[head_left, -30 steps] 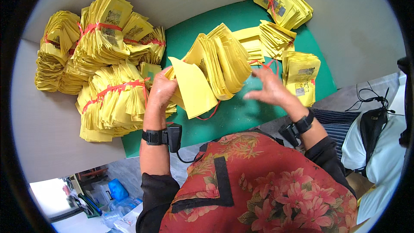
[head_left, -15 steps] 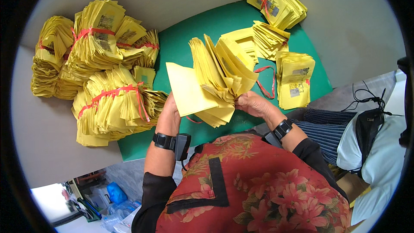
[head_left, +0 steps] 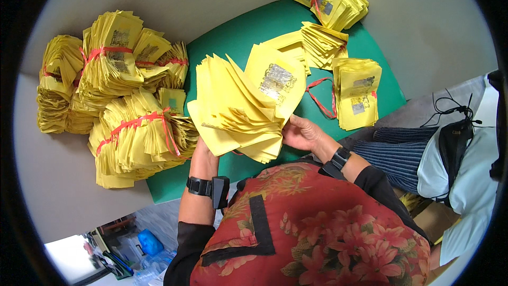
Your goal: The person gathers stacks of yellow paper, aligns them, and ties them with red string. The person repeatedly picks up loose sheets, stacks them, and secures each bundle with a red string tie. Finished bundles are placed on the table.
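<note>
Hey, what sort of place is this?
Probably a small workshop or paper-goods workroom, though I can't be certain: there's a flat green worktable, red-tied bundles of yellow paper piled at the left, and a loose stack of folded yellow paper in hand.

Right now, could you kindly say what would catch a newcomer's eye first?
Probably the fanned yellow paper stack between the left hand and the right hand, over the green table. Then come the heaped yellow bundles bound with red ribbon at the left, and the red flowered garment at bottom centre.
</note>
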A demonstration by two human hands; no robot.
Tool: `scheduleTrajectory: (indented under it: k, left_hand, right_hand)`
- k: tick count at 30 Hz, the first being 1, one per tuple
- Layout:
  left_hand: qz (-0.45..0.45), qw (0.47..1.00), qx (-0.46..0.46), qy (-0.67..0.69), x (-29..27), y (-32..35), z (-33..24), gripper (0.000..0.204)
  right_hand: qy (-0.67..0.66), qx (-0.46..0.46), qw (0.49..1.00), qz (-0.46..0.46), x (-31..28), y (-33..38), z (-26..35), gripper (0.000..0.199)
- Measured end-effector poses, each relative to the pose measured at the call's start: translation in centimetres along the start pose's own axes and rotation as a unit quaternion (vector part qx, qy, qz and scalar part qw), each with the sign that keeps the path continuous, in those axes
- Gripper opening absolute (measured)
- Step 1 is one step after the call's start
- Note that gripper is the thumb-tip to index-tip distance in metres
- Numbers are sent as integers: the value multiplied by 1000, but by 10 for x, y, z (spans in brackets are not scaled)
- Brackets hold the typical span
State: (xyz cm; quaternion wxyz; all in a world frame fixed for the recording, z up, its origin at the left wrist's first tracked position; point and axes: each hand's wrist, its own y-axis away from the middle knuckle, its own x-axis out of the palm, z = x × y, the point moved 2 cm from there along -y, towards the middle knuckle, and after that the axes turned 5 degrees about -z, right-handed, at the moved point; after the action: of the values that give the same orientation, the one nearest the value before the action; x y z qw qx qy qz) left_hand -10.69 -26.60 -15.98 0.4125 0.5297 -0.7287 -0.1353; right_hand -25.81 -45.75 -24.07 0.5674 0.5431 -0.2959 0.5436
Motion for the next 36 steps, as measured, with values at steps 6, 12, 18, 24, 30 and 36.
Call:
scheduleTrajectory:
  k: [6,12,18,24,30,36]
  left_hand:
    - [15,999,10,-31,-2,7,8,52]
    - [3,998,-13,-69,0,4,23,41]
    - [22,995,-29,-95,12,2,32,40]
    - [3,988,-59,-139,22,10,44,43]
    - [62,976,-58,-203,32,31,44,46]
    - [135,935,-82,-317,29,49,14,94]
  right_hand:
    - [111,-98,989,24,37,6,29,99]
    - [316,-160,935,-16,67,19,33,119]
    - [496,-223,836,-75,57,14,29,117]
    - [464,-269,824,-183,37,1,23,61]
    - [224,-201,931,-207,30,14,29,38]
    - [167,-168,957,-170,23,30,35,43]
